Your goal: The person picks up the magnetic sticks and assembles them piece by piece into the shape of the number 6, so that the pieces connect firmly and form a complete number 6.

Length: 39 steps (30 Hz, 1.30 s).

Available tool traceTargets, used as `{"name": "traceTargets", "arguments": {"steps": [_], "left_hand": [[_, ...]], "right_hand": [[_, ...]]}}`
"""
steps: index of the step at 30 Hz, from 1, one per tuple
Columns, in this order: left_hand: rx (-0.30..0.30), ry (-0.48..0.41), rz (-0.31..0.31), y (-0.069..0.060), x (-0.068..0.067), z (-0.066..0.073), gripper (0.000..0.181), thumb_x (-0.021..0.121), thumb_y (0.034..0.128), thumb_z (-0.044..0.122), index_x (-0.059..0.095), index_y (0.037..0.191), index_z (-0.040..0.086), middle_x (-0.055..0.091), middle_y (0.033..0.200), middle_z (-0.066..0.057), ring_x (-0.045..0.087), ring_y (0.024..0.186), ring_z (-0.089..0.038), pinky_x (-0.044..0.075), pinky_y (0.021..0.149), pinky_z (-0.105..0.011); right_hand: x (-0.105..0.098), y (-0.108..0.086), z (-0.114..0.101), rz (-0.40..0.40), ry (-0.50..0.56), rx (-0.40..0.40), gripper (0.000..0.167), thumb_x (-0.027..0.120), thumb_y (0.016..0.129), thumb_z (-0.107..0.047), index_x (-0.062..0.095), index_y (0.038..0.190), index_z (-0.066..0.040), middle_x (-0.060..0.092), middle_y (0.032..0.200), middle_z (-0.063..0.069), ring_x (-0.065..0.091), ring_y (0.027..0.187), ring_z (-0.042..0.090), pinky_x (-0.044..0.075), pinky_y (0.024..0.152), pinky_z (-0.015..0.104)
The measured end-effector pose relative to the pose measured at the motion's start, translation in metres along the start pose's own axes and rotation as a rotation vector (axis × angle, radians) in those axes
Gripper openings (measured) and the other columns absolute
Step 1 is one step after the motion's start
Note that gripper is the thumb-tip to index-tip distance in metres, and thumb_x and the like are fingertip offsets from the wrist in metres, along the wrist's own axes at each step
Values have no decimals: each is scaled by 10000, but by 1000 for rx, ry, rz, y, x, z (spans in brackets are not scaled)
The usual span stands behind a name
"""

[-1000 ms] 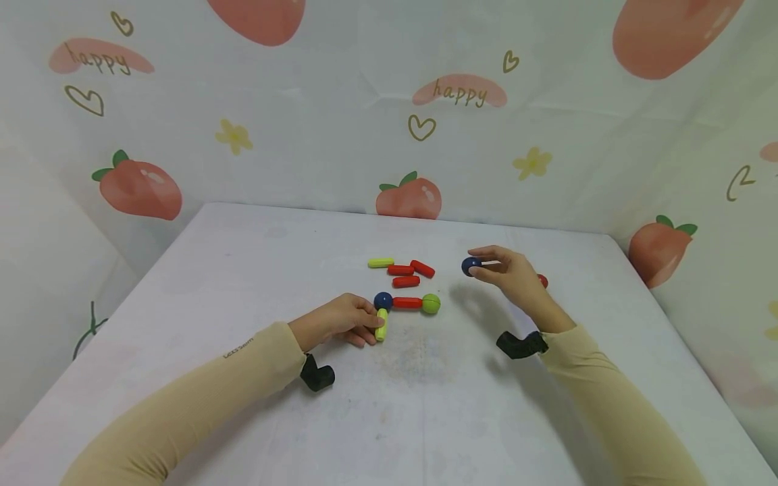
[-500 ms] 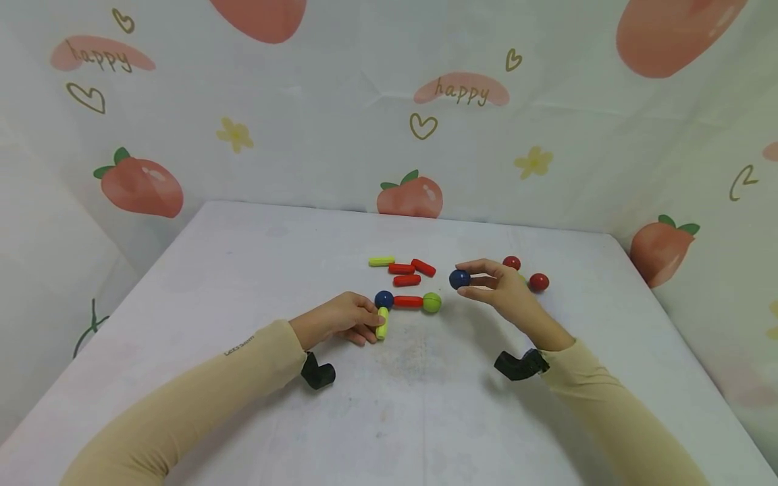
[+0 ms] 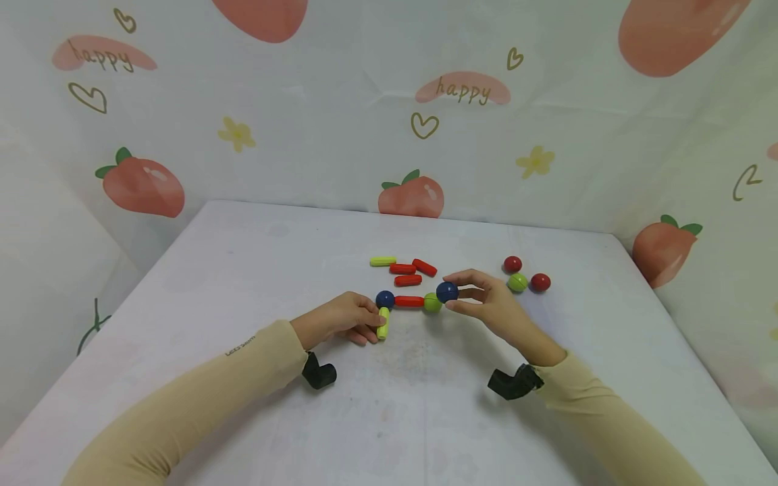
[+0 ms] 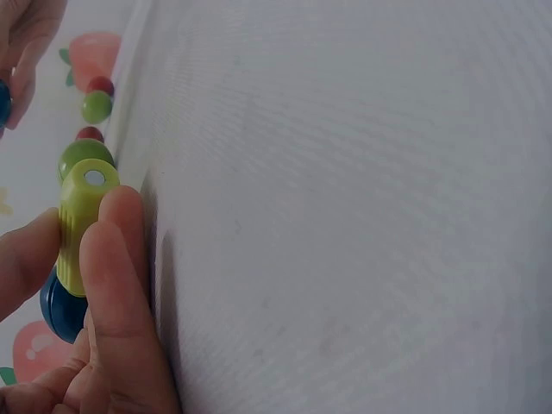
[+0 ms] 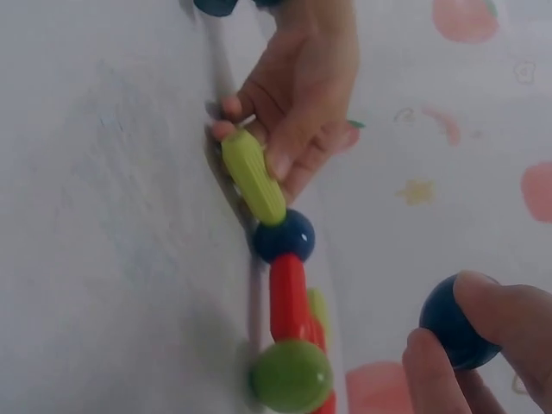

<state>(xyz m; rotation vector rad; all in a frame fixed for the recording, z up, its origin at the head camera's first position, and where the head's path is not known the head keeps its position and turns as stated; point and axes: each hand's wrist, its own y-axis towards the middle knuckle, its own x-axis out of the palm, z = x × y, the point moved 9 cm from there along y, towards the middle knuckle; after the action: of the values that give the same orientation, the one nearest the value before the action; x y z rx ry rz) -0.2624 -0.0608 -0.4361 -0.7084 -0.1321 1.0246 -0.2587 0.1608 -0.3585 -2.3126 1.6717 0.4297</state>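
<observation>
Between thumb and fingers, my left hand (image 3: 345,317) pinches a yellow-green magnetic rod (image 4: 79,228); a silvery disc shows at its free end in the left wrist view. The rod's other end meets a blue ball (image 5: 285,236). From that ball a red rod (image 3: 409,301) runs right to a green ball (image 5: 291,377). A second blue ball (image 3: 446,291) is pinched by the fingertips of my right hand (image 3: 486,298). In the head view it overlaps the green ball's right side, while the right wrist view shows it apart from the joined pieces.
Several loose rods, red ones (image 3: 408,279) and a yellow-green one (image 3: 383,261), lie behind the joined pieces. Two red balls (image 3: 540,282) and a green ball (image 3: 517,282) sit to the right on the white table (image 3: 273,256). A printed cloth (image 3: 316,101) hangs behind.
My right hand has moved left and nearer with the blue ball, toward the joined pieces, uncovering the red and green balls behind it. My left hand keeps its hold on the yellow-green rod.
</observation>
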Motion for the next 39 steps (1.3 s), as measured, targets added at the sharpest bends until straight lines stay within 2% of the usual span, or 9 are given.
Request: {"name": "traceTargets", "arguments": {"steps": [7, 13, 16, 26, 39], "left_hand": [[1, 5, 2, 1, 0, 0, 255, 665, 919, 205, 608, 1097, 32, 703, 865, -77, 646, 614, -96, 527, 554, -198], [-1, 5, 7, 2, 0, 0, 251, 667, 919, 202, 610, 1094, 32, 705, 865, -78, 648, 614, -98, 526, 554, -199], [-2, 9, 10, 2, 0, 0, 250, 669, 917, 202, 613, 1092, 32, 706, 858, -77, 649, 611, -99, 527, 554, -200], [0, 23, 13, 2, -1, 0, 250, 666, 920, 213, 614, 1087, 35, 710, 834, -71, 651, 605, -101, 533, 561, -204], [21, 32, -2, 0, -1, 2, 275, 653, 929, 213, 604, 1114, 16, 698, 800, -75, 645, 594, -97, 530, 556, -198]], "right_hand": [[21, -4, -2, -29, 17, 10, 410, 733, 860, -126, 584, 1239, -73, 538, 1277, 129, 597, 1128, 312, 541, 890, 353], [43, -5, -2, -78, 3, -20, 390, 747, 845, -125, 596, 1202, -80, 576, 1214, 120, 603, 1101, 288, 541, 892, 371], [53, -7, -2, -103, -6, -36, 380, 753, 840, -131, 607, 1187, -74, 589, 1206, 113, 605, 1102, 283, 539, 893, 368], [79, -9, 1, -173, 19, 5, 386, 752, 837, -103, 592, 1177, -11, 606, 1178, 145, 612, 1054, 250, 537, 901, 356], [103, -4, 1, -235, 23, -19, 377, 763, 825, -100, 586, 1145, -12, 605, 1177, 129, 626, 1029, 237, 547, 869, 316]]}}
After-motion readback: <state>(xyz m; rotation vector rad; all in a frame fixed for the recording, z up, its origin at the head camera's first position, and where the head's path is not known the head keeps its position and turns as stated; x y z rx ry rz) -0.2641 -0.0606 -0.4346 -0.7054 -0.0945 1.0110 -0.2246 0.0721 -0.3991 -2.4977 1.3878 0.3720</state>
